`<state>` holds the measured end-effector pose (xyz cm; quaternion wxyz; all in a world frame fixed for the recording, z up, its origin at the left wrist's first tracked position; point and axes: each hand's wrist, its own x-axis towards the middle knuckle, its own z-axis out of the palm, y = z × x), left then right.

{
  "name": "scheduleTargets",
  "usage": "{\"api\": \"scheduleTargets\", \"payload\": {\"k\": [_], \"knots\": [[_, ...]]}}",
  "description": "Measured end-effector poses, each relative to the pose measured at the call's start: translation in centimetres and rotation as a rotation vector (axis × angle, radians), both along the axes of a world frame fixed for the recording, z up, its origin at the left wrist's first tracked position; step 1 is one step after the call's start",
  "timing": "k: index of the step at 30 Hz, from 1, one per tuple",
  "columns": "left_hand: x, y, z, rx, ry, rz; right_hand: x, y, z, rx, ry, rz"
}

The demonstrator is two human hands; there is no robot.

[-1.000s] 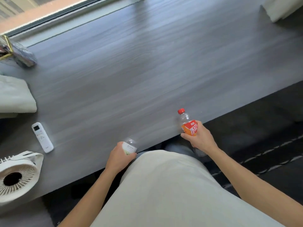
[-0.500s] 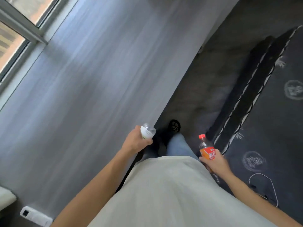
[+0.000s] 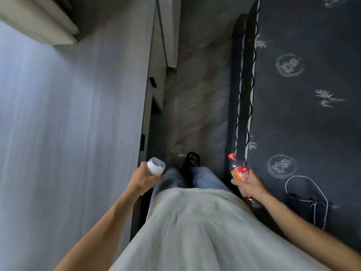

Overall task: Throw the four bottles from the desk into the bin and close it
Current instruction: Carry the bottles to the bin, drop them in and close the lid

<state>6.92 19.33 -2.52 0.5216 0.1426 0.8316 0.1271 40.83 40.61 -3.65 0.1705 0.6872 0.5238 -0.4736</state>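
Observation:
My left hand (image 3: 143, 180) is closed around a clear bottle with a white label (image 3: 155, 166), held just past the desk's edge. My right hand (image 3: 249, 184) grips a bottle with a red cap and orange label (image 3: 238, 171), upright over the floor near the rug's border. The grey wooden desk (image 3: 68, 124) runs along the left side. No bin is in sight.
A dark patterned rug (image 3: 304, 114) covers the floor on the right. A grey floor strip (image 3: 197, 106) lies between desk and rug, with my feet (image 3: 192, 162) on it. A pale cushion or folded cloth (image 3: 39, 18) lies at the desk's far end.
The view has swung right, away from the desk and along the floor. Both hands, each still holding its bottle, have come off the desk top and now hang beside my body.

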Motion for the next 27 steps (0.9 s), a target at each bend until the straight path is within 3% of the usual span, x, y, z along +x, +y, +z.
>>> {"api": "scheduleTargets", "payload": {"k": [12, 18, 24, 27], "knots": [[-6.1, 9.2, -0.6, -0.163, 0.003, -0.119, -11.8, 17.2, 0.9, 0.063, 0.083, 0.026], [-12.0, 22.9, -1.7, -0.215, 0.041, -0.198, -13.9, 22.3, 0.7, 0.014, 0.038, -0.054], [-16.4, 39.0, -1.8, -0.063, 0.057, -0.297, -13.2, 25.9, 1.0, -0.033, 0.039, -0.244], [-18.2, 46.7, -1.9, 0.013, 0.037, -0.281, -13.1, 29.0, 1.7, -0.027, 0.012, -0.222]]}}
